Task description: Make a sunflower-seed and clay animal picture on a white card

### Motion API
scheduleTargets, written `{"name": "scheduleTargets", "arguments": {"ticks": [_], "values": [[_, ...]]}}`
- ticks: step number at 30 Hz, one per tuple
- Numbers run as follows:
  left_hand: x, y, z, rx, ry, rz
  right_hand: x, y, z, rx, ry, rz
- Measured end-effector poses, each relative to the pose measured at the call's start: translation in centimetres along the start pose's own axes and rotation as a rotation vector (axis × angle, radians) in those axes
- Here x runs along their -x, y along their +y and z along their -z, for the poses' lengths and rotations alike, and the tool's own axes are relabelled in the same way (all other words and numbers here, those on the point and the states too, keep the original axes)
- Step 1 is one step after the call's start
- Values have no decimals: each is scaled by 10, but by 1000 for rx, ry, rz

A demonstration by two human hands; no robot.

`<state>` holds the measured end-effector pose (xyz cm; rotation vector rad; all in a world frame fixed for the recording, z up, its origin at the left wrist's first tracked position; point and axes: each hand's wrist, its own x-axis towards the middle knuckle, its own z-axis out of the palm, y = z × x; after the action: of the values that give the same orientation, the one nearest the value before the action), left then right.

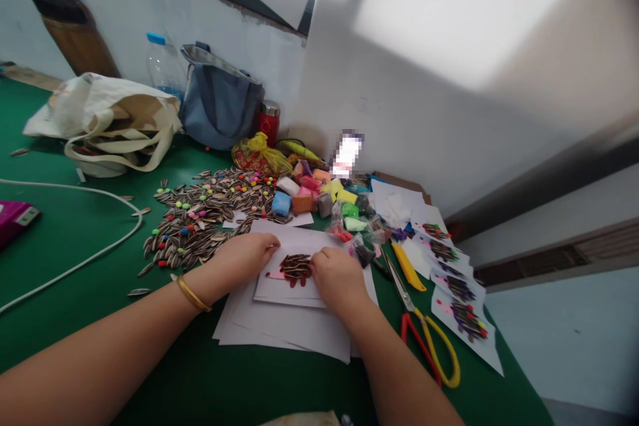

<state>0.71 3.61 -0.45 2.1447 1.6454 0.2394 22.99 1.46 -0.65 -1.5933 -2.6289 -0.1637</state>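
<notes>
A small hedgehog figure (295, 267) of sunflower seeds and pink and red clay lies on a white paper sheet (279, 293). My right hand (337, 279) is at its right side, fingers bent and drawn together, fingertips against the seeds. Whatever they grip is hidden. My left hand (247, 256), with a gold bangle at the wrist, hovers over the sheet's upper left, thumb and fingers pinched. I cannot make out what is between them. Left of the paper spreads a pile of striped sunflower seeds (200, 226) dotted with small coloured clay balls.
Behind the paper lie coloured clay blocks (303, 204). To the right are scissors (409, 299), a yellow cutter (408, 267) and several finished seed pictures (466, 319). Bags (219, 103), a red flask (269, 123) and a lit phone (347, 154) stand along the wall; a white cable (107, 249) crosses the left.
</notes>
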Motion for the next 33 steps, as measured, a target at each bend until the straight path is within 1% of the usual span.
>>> {"name": "scheduleTargets", "arguments": {"ticks": [3, 8, 11, 13, 14, 16, 17, 18, 19, 20, 21, 23, 24, 26, 30, 33], "values": [[1, 1, 1, -2, 1, -6, 0, 0, -1, 10, 11, 18], [2, 0, 0, 5, -2, 5, -1, -1, -2, -9, 7, 6], [0, -3, 0, 55, 5, 5, -1, 2, 0, -45, -10, 0], [-2, -3, 0, 158, 42, 1, 0, 4, 3, -90, -3, -4], [-2, -3, 0, 244, 62, -7, 0, 5, 5, -121, 22, -5], [-2, 1, 2, 495, 78, -14, 1, 6, 8, -200, 118, 4], [0, 4, 3, 667, 32, 14, 2, 5, 9, -247, 182, 17], [2, 8, 4, 865, -17, 79, 2, 4, 10, -295, 244, 34], [4, 12, 6, 1057, -99, 144, 3, 2, 11, -343, 300, 53], [7, 15, 7, 1220, -203, 170, 3, 0, 12, -389, 346, 76], [10, 19, 8, 1337, -290, 186, 4, -4, 13, -433, 382, 102], [15, 26, 9, 1467, -414, 180, 4, -10, 15, -512, 415, 158], [17, 28, 9, 1491, -456, 156, 5, -14, 15, -543, 411, 186], [19, 32, 7, 1464, -496, 102, 5, -19, 16, -579, 379, 236], [24, 36, 2, 1252, -496, 57, 3, -23, 13, -574, 299, 336], [28, 39, 1, 1164, -537, -3, 3, -24, 11, -559, 257, 405]]}}
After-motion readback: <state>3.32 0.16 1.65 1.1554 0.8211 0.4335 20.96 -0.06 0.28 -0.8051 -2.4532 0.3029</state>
